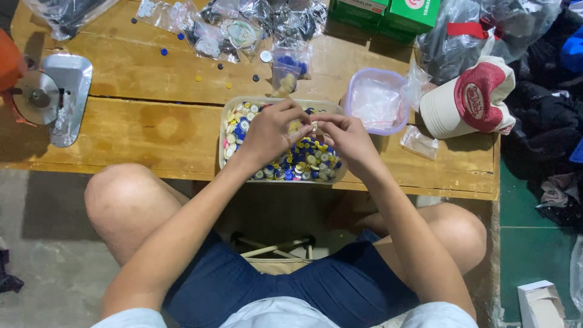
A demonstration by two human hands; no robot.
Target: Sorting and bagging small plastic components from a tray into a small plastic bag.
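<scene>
Both hands hover over a clear rectangular tray [226, 155] filled with several small buttons in white, blue and yellow [303, 164]. My left hand [270, 130] and my right hand [346, 136] meet fingertip to fingertip above the tray's middle. Between the fingertips sits a tiny pale piece [314, 126], pinched from both sides; it is too small to tell its kind. The hands hide much of the tray's centre.
A wooden table [152, 130] carries a lilac tub with plastic bags [375, 100], a red-and-white cap [470, 100], bags of buttons [243, 27], green boxes [395, 12] and a metal machine [51, 97] at left. Loose buttons lie scattered. My bare knees sit below the table's edge.
</scene>
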